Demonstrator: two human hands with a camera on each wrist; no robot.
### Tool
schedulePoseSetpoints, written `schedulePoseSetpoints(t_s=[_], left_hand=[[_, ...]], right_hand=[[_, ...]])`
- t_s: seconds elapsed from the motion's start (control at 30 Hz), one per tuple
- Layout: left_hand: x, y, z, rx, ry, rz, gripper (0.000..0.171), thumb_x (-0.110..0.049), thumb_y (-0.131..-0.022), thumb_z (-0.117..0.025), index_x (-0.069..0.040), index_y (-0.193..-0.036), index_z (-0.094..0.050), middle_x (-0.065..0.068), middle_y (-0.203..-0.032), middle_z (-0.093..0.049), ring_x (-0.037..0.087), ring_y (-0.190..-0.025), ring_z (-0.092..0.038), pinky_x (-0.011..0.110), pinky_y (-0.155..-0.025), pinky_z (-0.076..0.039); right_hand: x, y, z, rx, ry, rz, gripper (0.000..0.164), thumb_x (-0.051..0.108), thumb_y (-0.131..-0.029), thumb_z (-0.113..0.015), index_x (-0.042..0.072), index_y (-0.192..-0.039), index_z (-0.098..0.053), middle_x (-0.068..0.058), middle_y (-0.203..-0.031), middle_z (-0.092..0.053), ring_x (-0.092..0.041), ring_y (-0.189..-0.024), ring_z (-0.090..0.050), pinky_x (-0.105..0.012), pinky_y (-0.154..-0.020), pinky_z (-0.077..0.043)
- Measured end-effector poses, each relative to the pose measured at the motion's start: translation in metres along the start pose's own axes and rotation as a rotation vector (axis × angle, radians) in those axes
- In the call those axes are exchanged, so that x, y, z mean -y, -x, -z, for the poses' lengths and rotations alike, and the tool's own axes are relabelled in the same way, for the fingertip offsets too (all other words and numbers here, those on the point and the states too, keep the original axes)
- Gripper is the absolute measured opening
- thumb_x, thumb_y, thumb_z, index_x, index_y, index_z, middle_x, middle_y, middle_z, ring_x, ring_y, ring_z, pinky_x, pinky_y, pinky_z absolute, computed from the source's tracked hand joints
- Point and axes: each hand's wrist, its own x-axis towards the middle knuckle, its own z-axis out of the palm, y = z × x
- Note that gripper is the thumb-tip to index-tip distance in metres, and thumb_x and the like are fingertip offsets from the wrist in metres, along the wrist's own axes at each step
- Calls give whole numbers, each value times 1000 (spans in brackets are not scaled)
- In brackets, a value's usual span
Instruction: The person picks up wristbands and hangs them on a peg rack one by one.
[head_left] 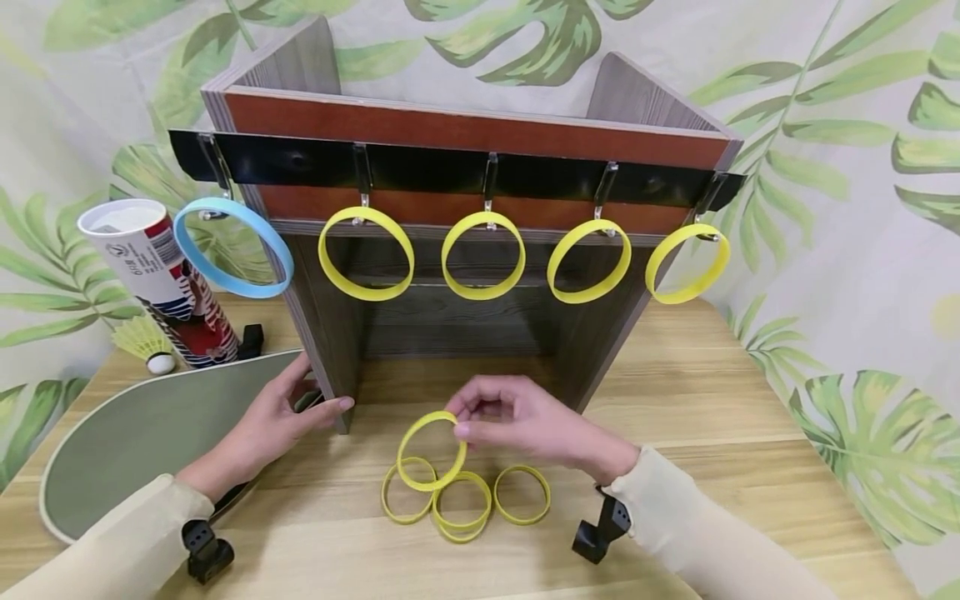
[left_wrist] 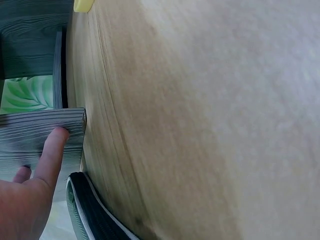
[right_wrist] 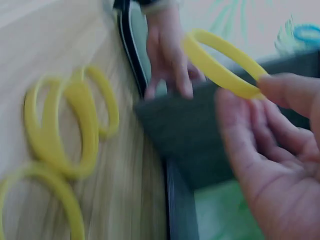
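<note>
My right hand [head_left: 517, 421] pinches a yellow silicone wristband [head_left: 406, 442] between thumb and fingers, just above the table. Under it several more yellow wristbands [head_left: 522, 469] lie on the wood, some overlapping. My left hand [head_left: 273, 417] grips the lower front of the wooden rack's left side panel [head_left: 318, 333], thumb at the front edge and other fingers on the outer side. Along the rack's black strip [head_left: 427, 167], hooks carry a blue wristband [head_left: 281, 250] at the left end and several yellow wristbands [head_left: 522, 258]. The right wrist view shows the pinched wristband [right_wrist: 220, 70] tilted.
A grey-green racket cover [head_left: 150, 442] with a pale edge lies left of the rack, near my left forearm. Behind it stand a shuttlecock tube [head_left: 161, 275] and a yellow shuttlecock [head_left: 146, 337]. Leaf-patterned cloth [head_left: 847, 208] hangs behind the wooden table [head_left: 675, 383].
</note>
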Motion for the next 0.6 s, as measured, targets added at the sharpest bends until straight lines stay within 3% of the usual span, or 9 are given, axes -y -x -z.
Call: schedulePoseSetpoints(t_s=[0.17, 0.37, 0.43, 0.53, 0.6], left_hand=[[1, 1, 0, -14, -13, -20, 78, -13, -100, -72, -21, -166, -30, 20, -159, -44, -5, -111, -59, 29, -76, -66], [0, 0, 0, -37, -82, -57, 76, -13, -99, -73, -20, -164, -35, 18, -155, -50, -7, -113, -58, 16, -85, -58], [1, -1, 0, -48, -92, -67, 71, -12, -98, -75, -19, -160, -41, 16, -146, -58, -5, -110, -60, 14, -85, -56], [2, -2, -1, -57, -78, -81, 58, -12, -96, -77, -15, -149, -51, 3, -130, -67, -1, -107, -63, 16, -85, -55], [7, -2, -1, -76, -57, -144, 49, -3, -94, -75, -11, -139, -57, -9, -121, -67, -1, -106, -63, 14, -86, -54]], right_hand=[[23, -14, -22, -59, -47, 105, 22, -2, -96, -69, -10, -116, -66, -24, -104, -66, -9, -90, -64, -31, -82, -65], [46, -23, -36, -98, -131, 222, 18, -5, -96, -67, -11, -113, -64, -31, -103, -66, -10, -90, -64, -28, -83, -64], [54, -26, -40, -121, -131, 253, 18, -5, -96, -67, -11, -113, -65, -31, -104, -67, -9, -91, -64, -25, -84, -62], [67, -34, -47, -148, -138, 279, 18, -5, -96, -67, -10, -113, -65, -28, -106, -67, -8, -93, -64, -21, -86, -60], [77, -40, -52, -157, -165, 297, 19, -7, -95, -67, -11, -114, -65, -27, -108, -66, -8, -93, -64, -20, -86, -59]])
